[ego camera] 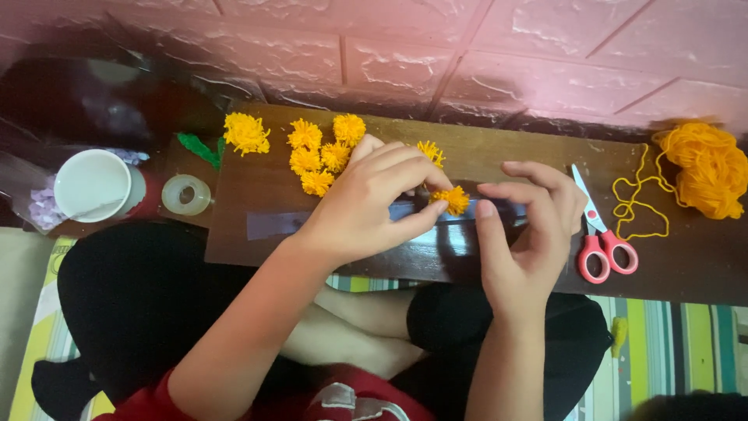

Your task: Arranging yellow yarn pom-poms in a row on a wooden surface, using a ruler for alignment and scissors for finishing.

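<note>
My left hand pinches a small orange yarn pom-pom between thumb and fingers, just above a strip of clear tape stuck along the dark wooden board. My right hand hovers beside the pom-pom with its fingers spread and its thumb close to it, holding nothing that I can see. Several finished orange pom-poms lie in a cluster behind my left hand, and one more pom-pom sits apart at the board's far left corner.
Red-handled scissors lie to the right of my right hand. A loose bundle of orange yarn sits at the far right. A roll of clear tape, a white cup and a green leaf piece are at the left.
</note>
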